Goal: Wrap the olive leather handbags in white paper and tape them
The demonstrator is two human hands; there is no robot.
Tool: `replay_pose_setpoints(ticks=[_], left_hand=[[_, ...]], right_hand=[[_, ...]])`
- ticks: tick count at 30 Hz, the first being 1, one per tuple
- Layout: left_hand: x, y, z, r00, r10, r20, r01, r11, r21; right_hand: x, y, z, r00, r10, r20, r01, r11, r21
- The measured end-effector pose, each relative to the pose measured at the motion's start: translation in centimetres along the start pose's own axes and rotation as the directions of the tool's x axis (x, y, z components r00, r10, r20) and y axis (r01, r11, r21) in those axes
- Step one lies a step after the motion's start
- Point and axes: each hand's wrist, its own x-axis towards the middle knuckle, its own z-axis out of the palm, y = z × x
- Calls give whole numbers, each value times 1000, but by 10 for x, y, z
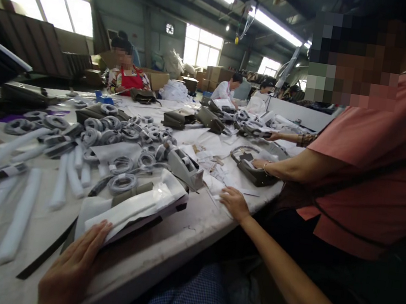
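Observation:
My left hand [74, 264] is at the near table edge, fingers stretched out and lying against the end of a dark olive bag [132, 196]. White wrapping paper [138, 211] covers much of that bag, and a clear plastic piece lies on top. A dark strap [47, 251] trails from it beside the hand. Farther right, my right hand [235, 204] reaches over the table edge. Its fingers are extended and their tips touch a white paper sheet [214, 185]; whether they grip it is unclear. Between the hands stands a grey tape dispenser [185, 167].
Wrapped coiled straps [123, 183] are heaped at left, near several white padded rolls [20, 217]. A co-worker in a pink shirt [366, 170] stands close on the right, hands at another olive bag [256, 172]. More bags [179, 118] and people are farther back.

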Motion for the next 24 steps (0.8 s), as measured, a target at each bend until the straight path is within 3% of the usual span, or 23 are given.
replay_pose_setpoints(ticks=[8,13,16,19,20,22,24], left_hand=[[4,3,-6,1000,1,-1,-1,1000,8],[3,2,-6,1000,-15,0,15,1000,-23],[1,1,-5,999,-34,-11,34,999,-31],[0,1,-3,999,-52,-13,51,998,-45],[0,1,-3,998,-57,-13,57,997,-50],[-1,0,-2,998,-67,-15,66,996,-57],[-2,0,-1,996,-80,-29,79,995,-63]], right_hand=[[6,-14,-6,998,-43,-48,45,998,51],[-12,-52,-18,998,-46,-37,51,988,146],[-37,-87,-29,993,-61,104,18,929,371],[-59,-114,-37,907,-221,358,-35,808,588],[-61,-119,-37,887,-243,392,-55,788,614],[-57,-122,-29,933,-143,331,-82,810,581],[-43,-120,-11,985,37,168,-109,890,443]])
